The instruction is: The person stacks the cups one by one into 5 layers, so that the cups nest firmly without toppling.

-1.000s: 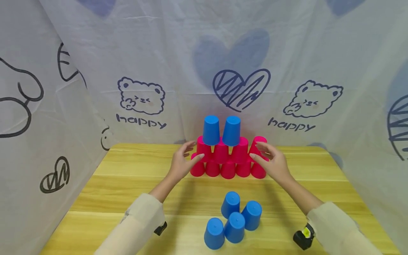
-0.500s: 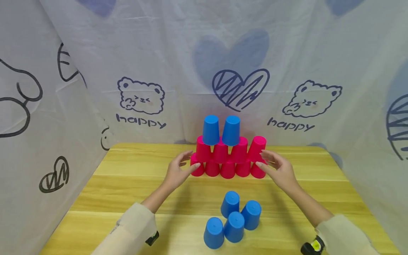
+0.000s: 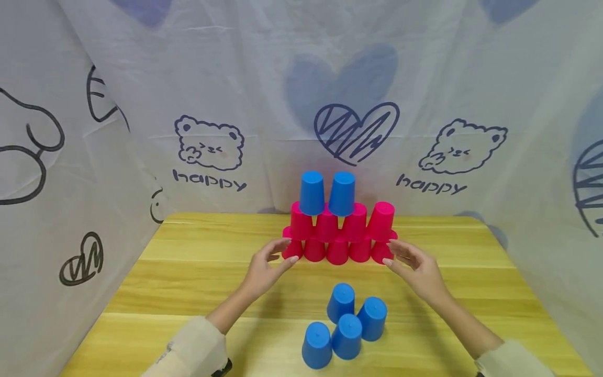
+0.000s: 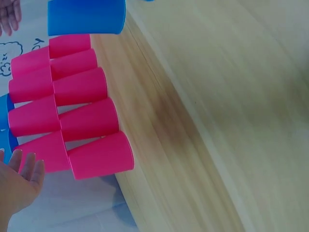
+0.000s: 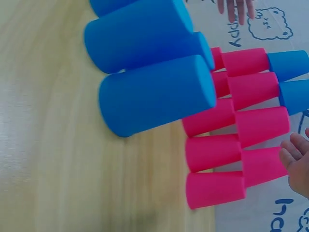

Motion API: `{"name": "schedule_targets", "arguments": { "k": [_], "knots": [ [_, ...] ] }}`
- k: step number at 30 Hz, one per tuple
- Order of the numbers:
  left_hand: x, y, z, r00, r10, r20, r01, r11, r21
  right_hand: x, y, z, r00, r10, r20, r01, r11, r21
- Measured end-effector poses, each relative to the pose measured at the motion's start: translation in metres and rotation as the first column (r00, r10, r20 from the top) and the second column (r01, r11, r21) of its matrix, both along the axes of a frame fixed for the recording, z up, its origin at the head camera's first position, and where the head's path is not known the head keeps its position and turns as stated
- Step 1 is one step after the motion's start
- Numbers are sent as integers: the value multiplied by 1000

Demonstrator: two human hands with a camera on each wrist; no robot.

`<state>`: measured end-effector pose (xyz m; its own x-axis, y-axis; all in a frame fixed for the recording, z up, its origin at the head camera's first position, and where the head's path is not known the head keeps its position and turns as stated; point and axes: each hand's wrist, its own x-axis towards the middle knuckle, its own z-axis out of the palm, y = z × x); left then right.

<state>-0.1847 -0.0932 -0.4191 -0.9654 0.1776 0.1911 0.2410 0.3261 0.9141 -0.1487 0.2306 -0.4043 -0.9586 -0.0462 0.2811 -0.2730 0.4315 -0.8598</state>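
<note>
Upside-down cups form a stack at the back of the table. Its bottom row is several pink cups (image 3: 337, 252), with a second row of pink cups (image 3: 327, 224) above. Two blue cups (image 3: 312, 193) stand side by side on top, towards the left. My left hand (image 3: 265, 268), fingers loosely curved and holding nothing, is beside the stack's lower left end. At the lower right end is my right hand (image 3: 420, 271), likewise holding nothing. Whether the fingertips touch the end cups I cannot tell. Both wrist views show the stack sideways, with relaxed fingers (image 4: 30, 169) near it.
Several blue cups (image 3: 347, 336) stand upside down in a loose group on the wooden table (image 3: 188, 293), nearer the person than the stack. A printed white cloth (image 3: 264, 104) hangs behind the table and along its sides.
Both hands have drawn back towards the person, down from the upper pink row to the level of the bottom row. The right hand also shifted outward. The cups stay in place.
</note>
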Motion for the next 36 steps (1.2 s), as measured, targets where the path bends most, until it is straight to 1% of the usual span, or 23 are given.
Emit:
{"name": "schedule_targets", "arguments": {
  "k": [1, 4, 6, 8, 12, 16, 19, 23, 25, 28, 29, 33, 36],
  "knots": [
    [3, 2, 3, 1000, 2, -1, -2, 1000, 4, 2, 0, -2, 1000, 0, 2, 0, 1000, 10],
    [9, 3, 1, 1000, -14, -8, 14, 1000, 13, 7, -2, -8, 1000, 0, 14, -1, 999, 38],
    [14, 4, -1, 999, -32, -31, 32, 999, 5, 10, -2, -13, 1000, 1, 14, -2, 999, 44],
    [16, 2, -10, 998, -54, -44, 54, 999, 2, 12, -3, -20, 1000, 3, 16, -4, 999, 47],
    [26, 2, -20, 996, -73, -48, 72, 997, -15, 18, -3, -33, 1000, 25, 11, -26, 999, 26],
    [34, 0, -30, 996, -81, -44, 79, 996, -35, 23, -5, -41, 998, 59, 4, -59, 998, 26],
    [39, -2, -34, 997, -74, -36, 72, 997, -36, 27, -6, -45, 997, 82, 0, -82, 996, 42],
    [47, -3, -37, 998, -68, -16, 68, 998, -15, 32, -8, -48, 994, 108, 21, -109, 993, 50],
    [51, -3, -38, 997, -77, -11, 77, 997, -14, 35, -9, -50, 993, 116, 31, -118, 992, 51],
    [58, -3, -43, 994, -106, -28, 105, 994, -17, 40, -10, -54, 992, 118, 45, -120, 992, 47],
    [61, -3, -45, 992, -118, -45, 117, 993, -18, 41, -10, -55, 992, 115, 54, -117, 992, 49],
    [70, -2, -53, 981, -164, -103, 163, 986, -16, 44, -10, -61, 991, 103, 90, -108, 993, 50],
    [77, -3, -58, 973, -191, -125, 191, 981, -12, 45, -10, -65, 989, 109, 101, -113, 993, 38]
  ]
}}
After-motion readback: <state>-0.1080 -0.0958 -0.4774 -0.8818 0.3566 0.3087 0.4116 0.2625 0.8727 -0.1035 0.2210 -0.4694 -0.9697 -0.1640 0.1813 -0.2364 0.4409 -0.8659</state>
